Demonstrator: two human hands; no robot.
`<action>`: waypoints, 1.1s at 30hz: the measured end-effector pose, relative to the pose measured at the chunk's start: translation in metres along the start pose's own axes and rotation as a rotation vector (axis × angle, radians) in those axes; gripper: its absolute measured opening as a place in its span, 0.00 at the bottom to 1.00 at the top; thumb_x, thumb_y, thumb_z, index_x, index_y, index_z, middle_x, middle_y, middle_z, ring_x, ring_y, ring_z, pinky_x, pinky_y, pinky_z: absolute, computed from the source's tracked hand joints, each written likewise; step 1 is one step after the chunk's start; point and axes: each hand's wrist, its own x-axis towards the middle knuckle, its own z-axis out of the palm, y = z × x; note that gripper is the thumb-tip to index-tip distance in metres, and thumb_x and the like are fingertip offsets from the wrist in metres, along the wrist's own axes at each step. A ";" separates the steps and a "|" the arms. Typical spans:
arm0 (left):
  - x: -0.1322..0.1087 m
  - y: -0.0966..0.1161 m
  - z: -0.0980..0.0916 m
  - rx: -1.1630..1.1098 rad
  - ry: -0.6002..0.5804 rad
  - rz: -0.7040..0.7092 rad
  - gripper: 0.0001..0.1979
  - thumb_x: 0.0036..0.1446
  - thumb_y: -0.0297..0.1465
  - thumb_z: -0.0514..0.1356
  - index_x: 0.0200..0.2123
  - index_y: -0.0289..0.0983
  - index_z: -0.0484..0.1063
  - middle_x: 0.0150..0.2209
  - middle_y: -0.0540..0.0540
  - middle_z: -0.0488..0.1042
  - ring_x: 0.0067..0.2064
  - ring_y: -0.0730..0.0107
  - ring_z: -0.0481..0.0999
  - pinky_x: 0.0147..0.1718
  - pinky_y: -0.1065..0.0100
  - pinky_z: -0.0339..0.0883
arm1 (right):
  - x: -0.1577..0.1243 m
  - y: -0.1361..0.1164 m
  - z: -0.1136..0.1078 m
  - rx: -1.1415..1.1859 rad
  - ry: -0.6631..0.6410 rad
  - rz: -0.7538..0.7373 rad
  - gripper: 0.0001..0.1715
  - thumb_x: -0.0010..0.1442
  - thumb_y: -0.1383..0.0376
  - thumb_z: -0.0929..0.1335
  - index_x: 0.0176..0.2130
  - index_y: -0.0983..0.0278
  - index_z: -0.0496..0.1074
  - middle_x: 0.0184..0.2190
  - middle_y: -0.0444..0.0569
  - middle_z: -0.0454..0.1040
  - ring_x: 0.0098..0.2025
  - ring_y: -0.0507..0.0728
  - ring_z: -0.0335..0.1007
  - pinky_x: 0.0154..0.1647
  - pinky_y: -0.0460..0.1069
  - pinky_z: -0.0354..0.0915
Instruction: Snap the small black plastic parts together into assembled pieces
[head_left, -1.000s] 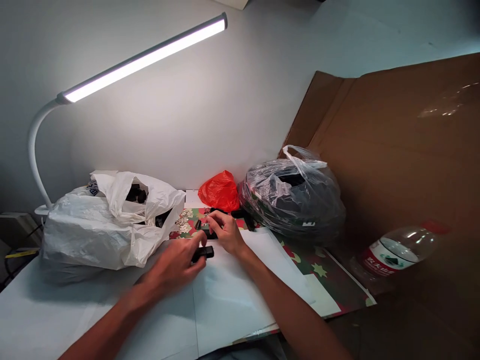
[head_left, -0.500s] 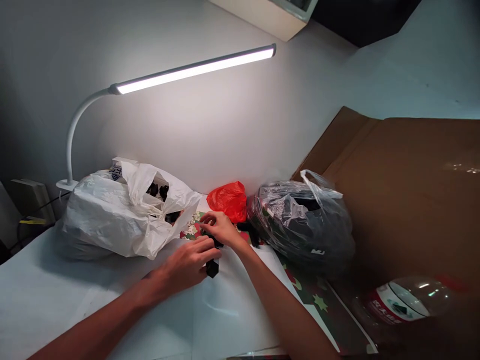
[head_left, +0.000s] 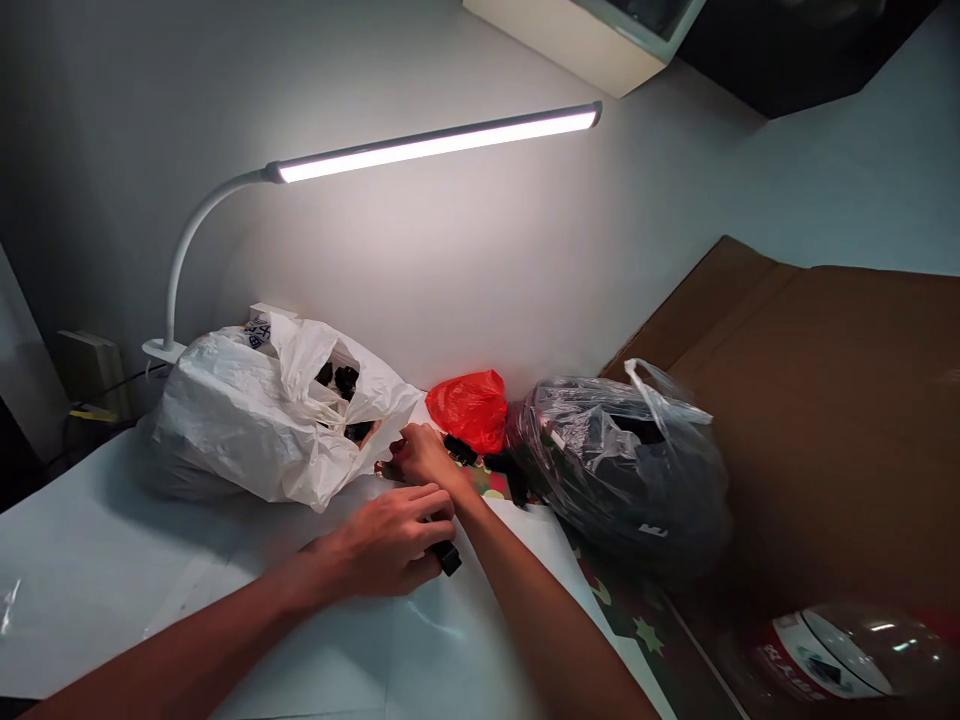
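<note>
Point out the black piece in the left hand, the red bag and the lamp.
Black piece [head_left: 448, 557]: head view, on its exposed end.
Red bag [head_left: 471, 408]: head view, on its middle.
Lamp [head_left: 439, 146]: head view, on its lit bar.

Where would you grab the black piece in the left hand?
By the exposed end of the black piece, probably, coming from the near side: that end juts from the left hand, whose fingers cover much of the rest, while the right forearm crowds the right.
</note>
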 end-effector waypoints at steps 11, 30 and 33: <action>-0.001 0.002 -0.002 -0.035 -0.015 -0.174 0.07 0.52 0.21 0.58 0.30 0.39 0.66 0.31 0.49 0.76 0.32 0.66 0.75 0.31 0.67 0.61 | -0.006 0.007 -0.002 0.312 0.045 0.003 0.03 0.58 0.68 0.70 0.32 0.64 0.76 0.27 0.44 0.79 0.28 0.54 0.76 0.28 0.45 0.65; 0.017 -0.014 -0.003 -0.795 0.392 -0.809 0.07 0.58 0.36 0.60 0.36 0.39 0.72 0.27 0.53 0.71 0.29 0.69 0.70 0.29 0.70 0.61 | -0.069 0.053 -0.036 1.228 0.487 -0.038 0.17 0.56 0.55 0.79 0.38 0.60 0.74 0.32 0.44 0.79 0.27 0.51 0.71 0.27 0.47 0.70; 0.016 -0.015 -0.003 -0.679 0.445 -0.858 0.08 0.58 0.37 0.59 0.35 0.38 0.72 0.28 0.51 0.73 0.30 0.68 0.70 0.31 0.69 0.61 | -0.071 0.047 -0.024 1.085 0.455 -0.070 0.15 0.56 0.55 0.79 0.37 0.61 0.79 0.26 0.44 0.77 0.24 0.52 0.70 0.26 0.48 0.69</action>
